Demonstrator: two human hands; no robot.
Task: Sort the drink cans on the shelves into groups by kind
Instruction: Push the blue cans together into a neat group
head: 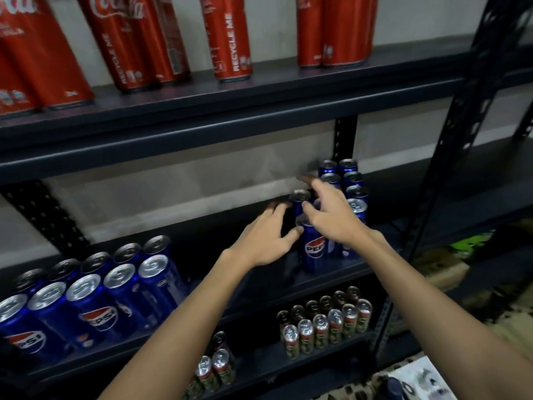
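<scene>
A blue Pepsi can (314, 251) stands at the front of the middle shelf (334, 280), with another Pepsi can (300, 197) just behind it. My left hand (266, 238) is spread beside the front can on its left, thumb tip at the can's top edge. Over the cans hovers my right hand (331, 216), fingers splayed, covering part of a Pepsi cluster (356, 194) in the shelf's right corner. Neither hand visibly grips a can. A second block of Pepsi cans (86, 298) fills the left of the same shelf.
Tall red Coca-Cola cans (230, 39) line the top shelf (259, 90). Small green-labelled cans (326, 324) stand on the lower shelf, with a few more (216, 368) further left. A black perforated upright (461, 125) bounds the rack on the right; cluttered goods lie beyond.
</scene>
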